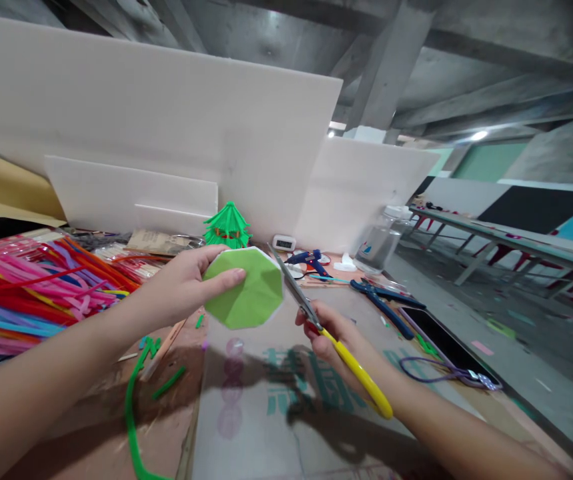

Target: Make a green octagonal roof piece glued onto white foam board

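My left hand pinches a green paper piece cut to a many-sided round shape, held up above the table. My right hand grips yellow-handled scissors, whose blades point up and left and touch the paper's right edge. A small green pipe-cleaner tree stands on the table behind the paper.
A heap of coloured pipe cleaners fills the left. A blue glue gun, blue pliers, a clear jar, a tablet and a purple cord lie to the right. White boards stand behind. A green pipe cleaner lies near my left arm.
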Available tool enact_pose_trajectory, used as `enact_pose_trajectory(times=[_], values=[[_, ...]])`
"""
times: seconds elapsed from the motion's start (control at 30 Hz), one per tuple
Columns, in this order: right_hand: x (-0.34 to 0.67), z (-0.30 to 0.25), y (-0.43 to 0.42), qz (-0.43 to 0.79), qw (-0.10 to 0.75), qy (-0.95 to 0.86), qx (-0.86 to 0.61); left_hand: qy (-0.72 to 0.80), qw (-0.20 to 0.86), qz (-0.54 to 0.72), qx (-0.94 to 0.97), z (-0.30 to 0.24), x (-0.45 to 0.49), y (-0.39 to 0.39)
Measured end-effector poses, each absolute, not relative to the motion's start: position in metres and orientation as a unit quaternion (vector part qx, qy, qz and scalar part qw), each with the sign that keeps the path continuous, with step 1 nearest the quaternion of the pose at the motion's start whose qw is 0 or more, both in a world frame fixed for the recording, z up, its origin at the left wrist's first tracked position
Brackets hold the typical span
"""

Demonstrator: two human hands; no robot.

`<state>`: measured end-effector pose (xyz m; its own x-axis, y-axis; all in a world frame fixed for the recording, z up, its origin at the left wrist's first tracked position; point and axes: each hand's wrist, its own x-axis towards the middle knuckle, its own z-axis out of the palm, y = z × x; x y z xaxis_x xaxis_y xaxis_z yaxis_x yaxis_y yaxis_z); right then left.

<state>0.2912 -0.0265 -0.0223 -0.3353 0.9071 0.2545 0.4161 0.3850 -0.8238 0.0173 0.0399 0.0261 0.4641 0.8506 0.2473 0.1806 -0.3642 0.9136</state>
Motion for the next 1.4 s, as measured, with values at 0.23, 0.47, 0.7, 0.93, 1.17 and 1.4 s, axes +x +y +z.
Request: enact_pose_trajectory(times=[0.23, 0.47, 0.7, 0.93, 1.17, 1.4], values=[[0.294, -0.029, -0.021, 0.323, 0.38, -0.746, -0.442, 0.345, 0.464, 0.369, 0.728, 0.026, 0.013, 0.045], [0.291, -0.023, -0.027, 0.333, 0.37, -0.745, -0.445, 0.341, 0.482, 0.366, 0.719, 0.029, 0.013, 0.045], [0.292, -0.02, -0.03, 0.339, 0.365, -0.754, -0.428, 0.341, 0.481, 0.349, 0.728, 0.027, 0.014, 0.044], [0.298, -0.031, -0.022, 0.325, 0.37, -0.757, -0.43, 0.333, 0.497, 0.357, 0.717, 0.029, 0.016, 0.044], [0.3, -0.031, -0.019, 0.307, 0.365, -0.766, -0.43, 0.335, 0.49, 0.357, 0.721, 0.029, 0.014, 0.044], [0.302, -0.031, -0.017, 0.309, 0.359, -0.754, -0.455, 0.336, 0.494, 0.351, 0.721, 0.029, 0.013, 0.045]])
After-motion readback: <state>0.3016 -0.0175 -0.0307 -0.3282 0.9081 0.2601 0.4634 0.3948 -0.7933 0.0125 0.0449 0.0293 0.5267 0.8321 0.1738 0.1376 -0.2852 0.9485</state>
